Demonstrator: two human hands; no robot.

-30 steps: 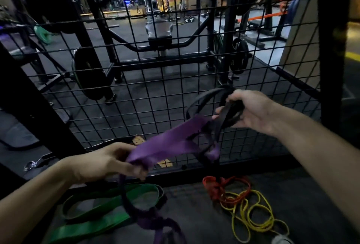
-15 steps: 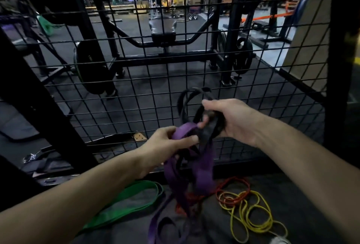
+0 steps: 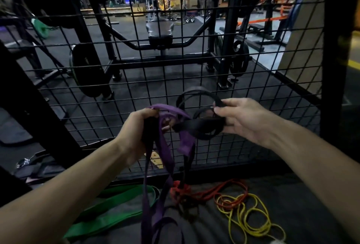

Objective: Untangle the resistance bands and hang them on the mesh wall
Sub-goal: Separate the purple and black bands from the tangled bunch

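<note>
Both my forearms reach forward, bare, hands held level and near each other. My left hand point(image 3: 139, 126) is a fist, knuckles up, fingers curled tight round the purple band point(image 3: 165, 152). My right hand point(image 3: 243, 119) sits just beside it, thumb and fingertips pinching the looped black band point(image 3: 202, 125).

Pretty dim overall, brighter light only in the gym background up top; soft focus, edges bend fisheye-style.
</note>
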